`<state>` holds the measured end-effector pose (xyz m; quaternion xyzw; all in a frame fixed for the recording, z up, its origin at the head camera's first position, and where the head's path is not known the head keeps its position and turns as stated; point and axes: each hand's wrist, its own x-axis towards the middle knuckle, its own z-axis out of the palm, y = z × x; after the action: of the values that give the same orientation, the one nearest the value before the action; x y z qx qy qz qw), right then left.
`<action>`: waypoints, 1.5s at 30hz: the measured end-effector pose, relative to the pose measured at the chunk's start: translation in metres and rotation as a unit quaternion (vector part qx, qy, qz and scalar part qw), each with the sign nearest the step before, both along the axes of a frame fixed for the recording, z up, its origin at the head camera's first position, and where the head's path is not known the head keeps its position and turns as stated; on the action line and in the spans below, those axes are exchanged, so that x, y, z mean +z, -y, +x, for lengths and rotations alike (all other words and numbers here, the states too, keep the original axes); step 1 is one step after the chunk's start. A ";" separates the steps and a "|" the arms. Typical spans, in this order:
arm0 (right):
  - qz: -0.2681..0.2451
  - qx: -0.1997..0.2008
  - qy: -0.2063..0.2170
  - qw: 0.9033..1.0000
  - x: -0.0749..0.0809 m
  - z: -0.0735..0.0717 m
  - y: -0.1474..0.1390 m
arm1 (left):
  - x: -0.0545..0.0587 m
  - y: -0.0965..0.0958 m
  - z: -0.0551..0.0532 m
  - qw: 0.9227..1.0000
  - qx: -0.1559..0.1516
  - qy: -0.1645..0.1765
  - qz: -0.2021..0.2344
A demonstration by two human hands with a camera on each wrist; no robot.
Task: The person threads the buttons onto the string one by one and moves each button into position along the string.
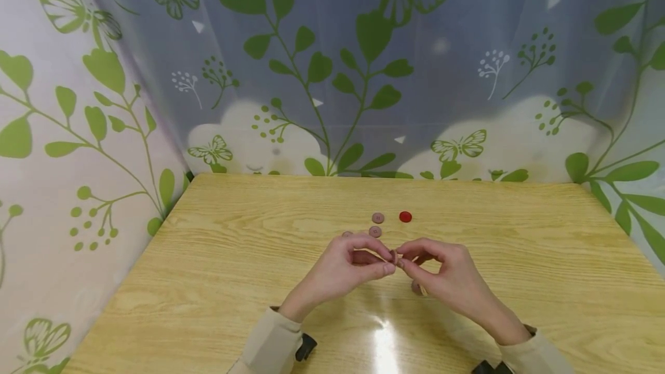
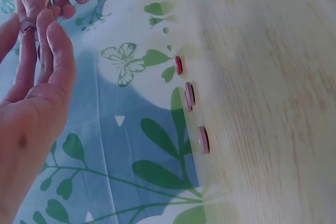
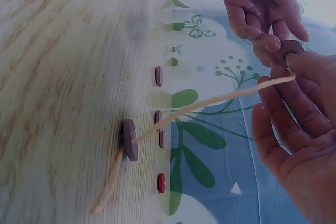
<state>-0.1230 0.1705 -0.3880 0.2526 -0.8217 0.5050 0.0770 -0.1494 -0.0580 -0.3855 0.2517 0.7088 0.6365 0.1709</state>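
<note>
My left hand [image 1: 337, 270] pinches a mauve button [image 3: 290, 50] between thumb and fingertips, in front of me over the table. Fingertips of my right hand [image 1: 454, 279] meet it there and pinch a peach-coloured cord [image 3: 220, 99] close beside that button. From the right fingers the cord runs down through a second mauve button [image 3: 130, 140], and its loose tail reaches beyond it. In the head view this threaded button is partly covered by the right hand. Whether the cord passes through the held button I cannot tell.
Beyond the hands, a red button [image 1: 405, 217] lies on the wooden table [image 1: 234, 258] near mauve buttons [image 1: 377, 218]. Another mauve button [image 1: 347, 234] is partly hidden behind the left hand. A leaf-patterned curtain [image 1: 332, 91] stands along the table's far edge.
</note>
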 end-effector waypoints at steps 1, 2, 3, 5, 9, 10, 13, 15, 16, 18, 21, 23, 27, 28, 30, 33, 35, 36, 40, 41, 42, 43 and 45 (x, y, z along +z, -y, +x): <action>-0.001 -0.001 -0.003 1.000 0.000 0.000 0.000 | 0.000 0.000 0.000 1.000 -0.003 -0.006 0.002; -0.001 -0.001 -0.008 1.000 0.000 0.000 0.000 | 0.000 0.001 0.000 1.000 -0.007 -0.011 0.005; -0.001 -0.002 -0.012 1.000 0.000 0.000 -0.001 | 0.000 0.001 0.000 1.000 -0.008 -0.015 0.005; 0.000 -0.003 -0.019 1.000 0.001 0.000 -0.001 | 0.000 0.001 0.000 1.000 -0.009 -0.017 0.007; 0.003 -0.006 -0.027 1.000 0.001 0.000 -0.001 | 0.000 0.001 0.000 1.000 -0.002 -0.002 0.005; 0.003 -0.006 -0.027 1.000 0.001 0.000 -0.001 | 0.000 0.000 0.000 1.000 0.001 0.001 0.005; 0.005 -0.007 -0.029 1.000 0.001 0.000 -0.001 | 0.000 0.000 0.000 1.000 0.006 0.008 0.007; 0.008 -0.008 -0.036 0.999 0.001 -0.001 -0.001 | 0.000 0.000 0.000 1.000 0.007 0.008 0.011; 0.010 -0.010 -0.040 0.999 0.001 -0.001 -0.001 | 0.000 0.000 0.000 1.000 0.007 0.006 0.013; 0.011 -0.010 -0.044 0.999 0.001 -0.001 -0.001 | 0.000 0.000 0.000 1.000 0.007 0.001 0.016; 0.006 -0.004 -0.033 0.999 0.002 -0.001 -0.001 | 0.000 -0.001 0.001 1.000 0.011 -0.004 0.016; 0.000 0.001 -0.021 1.000 0.002 0.000 0.000 | 0.000 -0.001 0.002 1.000 0.017 -0.007 0.008; -0.006 0.006 -0.010 1.000 0.003 0.001 0.001 | -0.002 -0.003 0.002 0.999 0.034 -0.020 -0.015; -0.006 0.007 -0.009 1.000 0.003 0.001 0.001 | -0.003 -0.004 0.002 0.999 0.037 -0.026 -0.024; -0.005 0.007 -0.014 1.000 0.003 0.001 0.001 | -0.005 -0.004 0.001 0.998 0.041 -0.039 -0.037; 0.005 0.007 -0.037 0.999 0.002 -0.001 0.001 | -0.006 -0.004 0.001 0.996 0.046 -0.050 -0.056; 0.011 0.006 -0.052 0.999 0.001 -0.002 0.002 | -0.006 -0.004 0.001 0.995 0.048 -0.054 -0.063; 0.013 0.006 -0.059 0.998 0.000 -0.002 0.002 | -0.007 -0.004 0.001 0.995 0.048 -0.054 -0.064; 0.018 0.005 -0.069 0.997 -0.001 -0.003 0.002 | -0.007 -0.004 0.001 0.994 0.051 -0.060 -0.070; 0.019 0.005 -0.071 0.997 -0.002 -0.003 0.002 | -0.006 -0.004 0.001 0.994 0.051 -0.062 -0.069; 0.020 0.004 -0.073 0.997 -0.002 -0.003 0.002 | -0.006 -0.004 0.001 0.994 0.050 -0.065 -0.070; 0.021 0.003 -0.076 0.997 -0.002 -0.003 0.002 | -0.006 -0.004 0.001 0.994 0.050 -0.067 -0.072; 0.022 0.002 -0.079 0.997 -0.003 -0.004 0.002 | -0.005 -0.004 0.002 0.994 0.048 -0.070 -0.075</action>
<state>-0.1265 0.1683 -0.3911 0.2949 -0.8235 0.4656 0.1348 -0.1477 -0.0543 -0.3907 0.2475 0.7758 0.5703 0.1084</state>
